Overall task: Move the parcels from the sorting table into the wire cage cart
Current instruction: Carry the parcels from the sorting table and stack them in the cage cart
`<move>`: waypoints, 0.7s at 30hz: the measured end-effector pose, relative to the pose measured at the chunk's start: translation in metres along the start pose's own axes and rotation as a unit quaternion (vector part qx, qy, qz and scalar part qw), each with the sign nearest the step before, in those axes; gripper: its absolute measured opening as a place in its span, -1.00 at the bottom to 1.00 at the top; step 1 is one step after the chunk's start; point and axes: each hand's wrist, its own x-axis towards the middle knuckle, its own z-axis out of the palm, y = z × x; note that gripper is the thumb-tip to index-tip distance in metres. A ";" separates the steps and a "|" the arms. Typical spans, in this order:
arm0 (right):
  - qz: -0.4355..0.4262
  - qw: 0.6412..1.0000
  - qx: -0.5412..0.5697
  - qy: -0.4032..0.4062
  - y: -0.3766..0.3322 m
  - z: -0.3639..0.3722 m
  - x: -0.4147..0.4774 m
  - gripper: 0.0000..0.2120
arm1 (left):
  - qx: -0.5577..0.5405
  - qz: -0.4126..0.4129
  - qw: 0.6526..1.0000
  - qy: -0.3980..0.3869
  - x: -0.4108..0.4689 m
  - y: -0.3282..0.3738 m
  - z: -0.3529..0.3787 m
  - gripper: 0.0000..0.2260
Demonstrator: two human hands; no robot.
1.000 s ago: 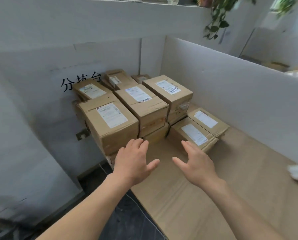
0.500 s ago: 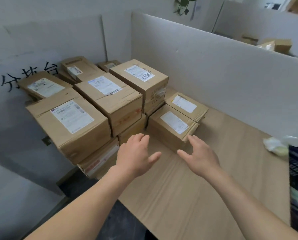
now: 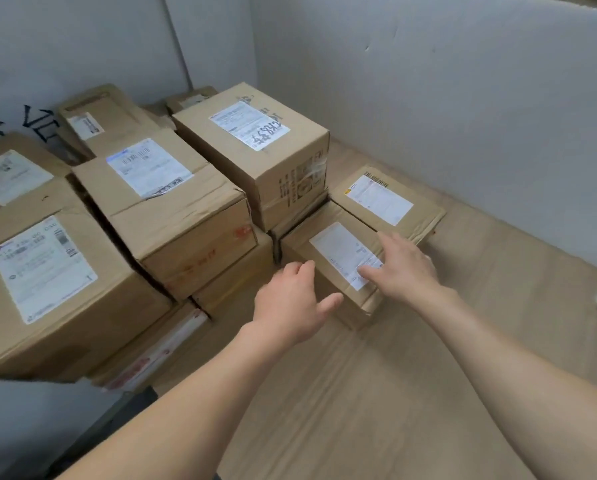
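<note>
Lying low at the front of the pile, the flat parcel (image 3: 299, 245) I am after sits on the tabletop (image 3: 359, 393), tucked beside the taller box (image 3: 255, 157), with a second flat parcel (image 3: 387, 202) just behind it. My right hand (image 3: 406, 268) is spread over its top, thumb across the white label (image 3: 335, 247). My left hand (image 3: 290, 303) is loose-fingered at the near left side, thumb out, gripping nothing. Whether either palm truly touches the cardboard I cannot tell.

To lift it well, I think I should set my left fingers down the left face and my right over the far right edge, squeeze from both sides and raise it level. Dragging it by the label might tear the paper. It looks light, but the stacked boxes (image 3: 172, 216) to the left stand close, so I would draw it toward me first. The wire cage cart is out of sight, and I will have to turn to find it.
</note>
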 end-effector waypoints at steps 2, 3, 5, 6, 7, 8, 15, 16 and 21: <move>-0.004 1.000 0.001 0.002 0.003 0.005 0.007 -0.52 | -0.013 -0.007 1.000 -0.007 0.008 0.004 0.007 -0.29; -0.005 1.000 0.000 0.004 0.005 0.007 0.008 -0.49 | -0.021 -0.011 1.000 -0.012 0.010 0.005 0.010 -0.28; -0.008 1.000 0.006 0.006 0.006 0.009 0.007 -0.34 | -0.038 -0.018 0.999 -0.022 0.013 0.008 0.016 -0.28; -0.007 1.000 0.007 0.007 0.006 0.010 0.006 -0.29 | -0.049 -0.020 0.998 -0.026 0.013 0.010 0.019 -0.29; -0.004 1.000 0.010 0.007 0.006 0.010 0.003 -0.26 | -0.062 -0.024 0.997 -0.028 0.013 0.011 0.022 -0.31; 0.002 1.000 0.013 0.004 0.006 0.011 -0.001 -0.25 | -0.075 -0.027 0.996 -0.027 0.012 0.012 0.026 -0.32; 0.058 0.996 0.057 -0.029 0.012 0.036 -0.057 -0.09 | -0.110 -0.037 0.993 -0.012 -0.020 0.003 0.047 -0.48; 0.060 0.996 0.060 -0.028 0.012 0.041 -0.067 -0.13 | -0.112 -0.035 0.993 -0.011 -0.030 0.000 0.049 -0.50; 0.058 0.996 0.060 -0.029 -0.001 0.062 -0.126 -0.21 | -0.130 -0.026 0.991 -0.011 -0.093 -0.025 0.060 -0.53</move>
